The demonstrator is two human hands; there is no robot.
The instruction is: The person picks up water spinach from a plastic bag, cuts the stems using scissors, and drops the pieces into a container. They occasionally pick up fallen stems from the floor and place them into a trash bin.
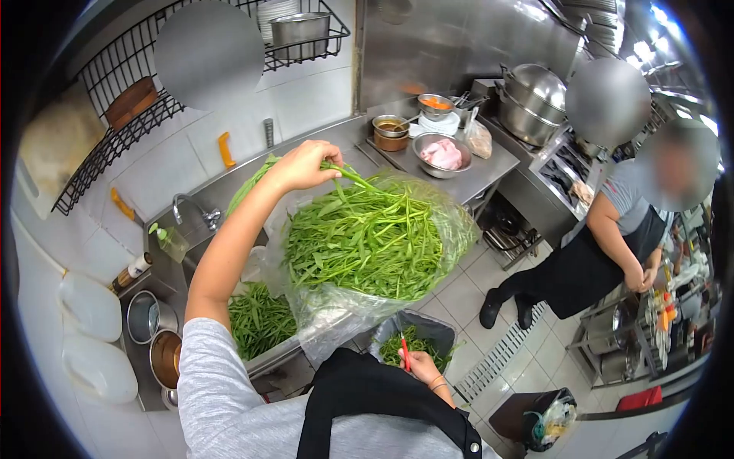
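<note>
- Here's the left hand [310, 164], raised above the steel counter [489, 170], fingers closed on a few long green stalks [352, 177] that trail across the pile below.
- Over to the right hand [420, 367], down low and closed round a red-handled tool [405, 353]; its working end is too small to make out, so no call on whether its blades are apart.
- The hands are well apart, left high, right low by the apron [344, 390].
- The main mass of leafy greens [367, 245] sits in an open clear plastic bag [325, 321], at the counter's front edge, between the two hands. What bears its weight, I cannot tell.
- A second heap of greens [260, 317] lies left of the bag, just inside the sink's front rim [284, 349].
- More green pieces [417, 344] lie in the bin [445, 327], below the counter's front edge and beside the right hand.
- So, how far along? Part-way, by my reading: the sink heap and the bin pieces look like portions handled, though which is kept and which is waste can't be told.
- Plenty left, it seems: the bag is piled full, and the stalks in the left hand look long and whole.
</note>
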